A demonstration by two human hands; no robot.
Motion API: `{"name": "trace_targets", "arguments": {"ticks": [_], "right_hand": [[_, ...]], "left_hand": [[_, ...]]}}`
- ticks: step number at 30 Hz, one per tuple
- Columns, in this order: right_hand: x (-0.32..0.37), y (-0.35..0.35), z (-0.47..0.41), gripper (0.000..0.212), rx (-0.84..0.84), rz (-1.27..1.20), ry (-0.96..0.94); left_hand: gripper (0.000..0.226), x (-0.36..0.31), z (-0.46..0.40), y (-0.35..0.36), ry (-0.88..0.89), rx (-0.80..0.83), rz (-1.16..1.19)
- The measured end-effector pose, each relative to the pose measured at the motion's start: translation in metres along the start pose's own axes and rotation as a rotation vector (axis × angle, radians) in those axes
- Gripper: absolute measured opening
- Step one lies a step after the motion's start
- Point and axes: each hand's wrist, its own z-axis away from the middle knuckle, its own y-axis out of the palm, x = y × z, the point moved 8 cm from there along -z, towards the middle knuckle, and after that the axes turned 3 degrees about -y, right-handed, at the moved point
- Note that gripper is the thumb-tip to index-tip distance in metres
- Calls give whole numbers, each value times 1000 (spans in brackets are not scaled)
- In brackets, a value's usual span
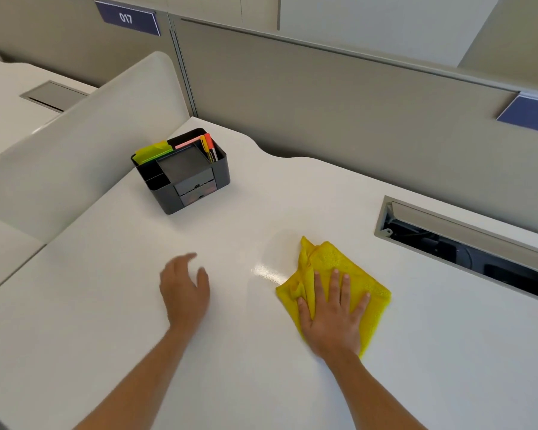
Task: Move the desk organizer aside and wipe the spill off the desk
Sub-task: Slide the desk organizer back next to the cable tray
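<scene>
A black desk organizer (pixel 185 176), stocked with sticky notes and markers (pixel 210 148), stands at the far left of a white desk (pixel 106 305), close to the side divider (pixel 75 144). Nearer the camera, the left hand (pixel 185 293) hovers blurred over bare desktop, fingers loosely spread and holding nothing. A glossy wet patch (pixel 266 273) gleams between the hands. The right hand (pixel 333 318) presses flat, fingers splayed, on a yellow cloth (pixel 348 268) just beside the patch. An open cable tray (pixel 466 246) lies at right.

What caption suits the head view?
Right hand presses yellow cloth on white desk; organizer stands aside.
</scene>
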Motion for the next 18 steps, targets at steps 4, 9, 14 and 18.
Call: {"name": "trace_targets", "arguments": {"ticks": [4, 9, 14, 18], "right_hand": [[0, -1, 1, 70, -19, -5, 0], [-1, 0, 0, 70, -36, -7, -2], [-1, 0, -2, 70, -48, -18, -5], [-1, 1, -1, 70, -37, -21, -2]], "left_hand": [[53, -9, -75, -8, -115, -59, 83], [69, -9, -136, -4, -241, -58, 191], [48, 6, -166, 6, -282, 35, 60], [39, 13, -180, 5, -336, 46, -65]]}}
